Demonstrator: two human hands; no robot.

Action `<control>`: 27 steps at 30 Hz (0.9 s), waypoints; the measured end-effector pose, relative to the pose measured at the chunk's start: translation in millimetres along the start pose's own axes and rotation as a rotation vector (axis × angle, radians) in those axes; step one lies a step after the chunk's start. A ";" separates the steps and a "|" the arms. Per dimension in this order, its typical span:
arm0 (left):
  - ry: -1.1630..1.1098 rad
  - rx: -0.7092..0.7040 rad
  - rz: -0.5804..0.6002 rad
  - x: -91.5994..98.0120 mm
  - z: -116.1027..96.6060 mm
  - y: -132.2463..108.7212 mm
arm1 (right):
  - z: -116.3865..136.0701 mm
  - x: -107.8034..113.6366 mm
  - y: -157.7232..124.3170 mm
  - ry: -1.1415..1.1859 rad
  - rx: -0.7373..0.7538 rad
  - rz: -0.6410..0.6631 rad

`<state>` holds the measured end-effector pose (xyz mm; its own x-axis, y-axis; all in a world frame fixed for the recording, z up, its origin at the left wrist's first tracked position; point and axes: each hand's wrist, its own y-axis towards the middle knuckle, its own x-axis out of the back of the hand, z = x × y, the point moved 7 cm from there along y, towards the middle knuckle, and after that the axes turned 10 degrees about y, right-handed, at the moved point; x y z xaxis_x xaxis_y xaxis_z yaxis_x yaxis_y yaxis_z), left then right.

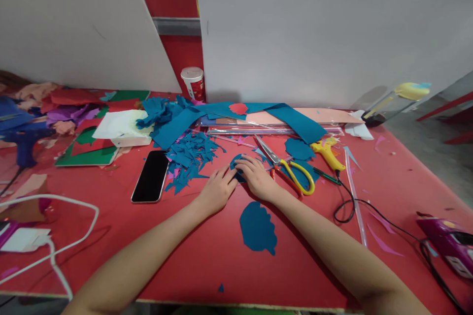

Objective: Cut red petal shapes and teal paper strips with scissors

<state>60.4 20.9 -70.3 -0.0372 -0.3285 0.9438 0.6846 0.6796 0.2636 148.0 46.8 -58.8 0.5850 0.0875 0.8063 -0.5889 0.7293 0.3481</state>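
My left hand (219, 188) and my right hand (257, 177) meet over a small piece of dark blue paper (237, 159) at the middle of the table. Fingers of both hands are closed at its edges, and they cover much of it. Nearer to me lies a blue paper cutout (257, 228) with one scalloped edge. Just right of my right hand are scissors (307, 184) with one yellow and one red handle, their blades pointing away from me. A heap of blue paper scraps (192, 153) lies left of my hands.
A phone (150, 177) lies at left, near a white box (135, 130) and a blue glue gun (25, 147). At right are a yellow glue gun (330, 153) with a black cord, more blue cutouts (299, 148) and a purple power strip (449, 243). A lidded cup (193, 83) stands behind.
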 end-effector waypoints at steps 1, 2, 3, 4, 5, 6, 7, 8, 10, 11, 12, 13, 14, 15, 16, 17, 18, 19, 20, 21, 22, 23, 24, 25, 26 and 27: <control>0.002 0.017 -0.009 0.7 0.4 -0.1 | 1.9 2.8 -0.4 0.003 0.012 -0.027; 0.003 0.037 -0.014 1.4 1.1 -0.2 | 4.3 5.0 -1.0 0.002 0.024 -0.042; 0.003 0.059 -0.016 2.4 2.0 -0.5 | 7.1 6.1 -1.5 -0.004 0.039 -0.042; 0.005 0.081 -0.015 3.4 2.9 -0.9 | 10.4 6.2 -2.1 -0.016 0.059 -0.031; 0.008 0.099 -0.014 4.7 3.5 -1.4 | 13.7 5.5 -2.8 -0.033 0.080 -0.012; 0.011 0.110 -0.014 6.2 3.7 -2.0 | 16.7 4.4 -3.5 -0.050 0.101 0.006; 0.013 0.120 -0.016 7.8 3.7 -2.5 | 19.0 3.5 -4.3 -0.067 0.117 0.018; 0.014 0.125 -0.020 9.3 3.5 -3.1 | 20.6 2.6 -5.1 -0.086 0.130 0.025; 0.010 0.130 -0.035 11.9 2.4 -4.2 | 21.0 1.5 -6.3 -0.121 0.138 0.028; 0.006 0.132 -0.046 12.8 2.0 -4.8 | 20.0 1.5 -6.7 -0.136 0.133 0.028; 0.000 0.135 -0.060 13.5 1.7 -5.6 | 18.4 2.0 -6.9 -0.152 0.124 0.027; -0.007 0.137 -0.075 13.9 1.7 -6.4 | 16.1 3.2 -6.8 -0.169 0.108 0.026; -0.014 0.139 -0.090 14.0 2.0 -7.2 | 13.2 5.3 -6.5 -0.187 0.085 0.024; -0.023 0.139 -0.104 13.7 2.5 -8.2 | 9.9 8.4 -5.9 -0.206 0.055 0.020; -0.031 0.137 -0.116 13.3 3.3 -9.1 | 6.3 12.4 -5.4 -0.225 0.018 0.017; -0.040 0.135 -0.126 12.7 4.2 -10.0 | 2.7 17.3 -5.0 -0.245 -0.021 0.016; -0.048 0.133 -0.135 12.1 5.3 -10.7 | -0.9 22.8 -5.3 -0.264 -0.063 0.018; -0.055 0.132 -0.143 11.8 6.6 -11.3 | -4.4 28.7 -6.4 -0.283 -0.108 0.024; -0.060 0.132 -0.151 11.6 7.8 -11.7 | -8.1 35.0 -8.8 -0.304 -0.155 0.033; -0.062 0.133 -0.158 11.8 9.0 -11.9 | -12.0 41.4 -12.6 -0.328 -0.207 0.044; -0.062 0.133 -0.165 12.2 10.0 -12.0 | -16.4 47.8 -18.0 -0.354 -0.264 0.057; -0.061 0.133 -0.171 13.0 10.7 -11.9 | -21.3 54.0 -24.7 -0.383 -0.326 0.069; -0.058 0.131 -0.177 14.1 11.2 -11.8 | -26.4 59.5 -32.4 -0.411 -0.392 0.082; -0.053 0.128 -0.182 15.5 11.5 -11.7 | -31.4 63.7 -40.4 -0.433 -0.454 0.098; -0.047 0.124 -0.188 17.1 11.6 -11.6 | -35.9 66.4 -48.1 -0.446 -0.510 0.117; -0.040 0.120 -0.193 18.9 11.6 -11.6 | -39.7 67.6 -54.8 -0.453 -0.556 0.137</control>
<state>43.3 14.4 -53.2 -0.1895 -0.4358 0.8798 0.5708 0.6802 0.4599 242.0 39.7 -42.4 0.1676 0.0013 0.9859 -0.1992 0.9794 0.0325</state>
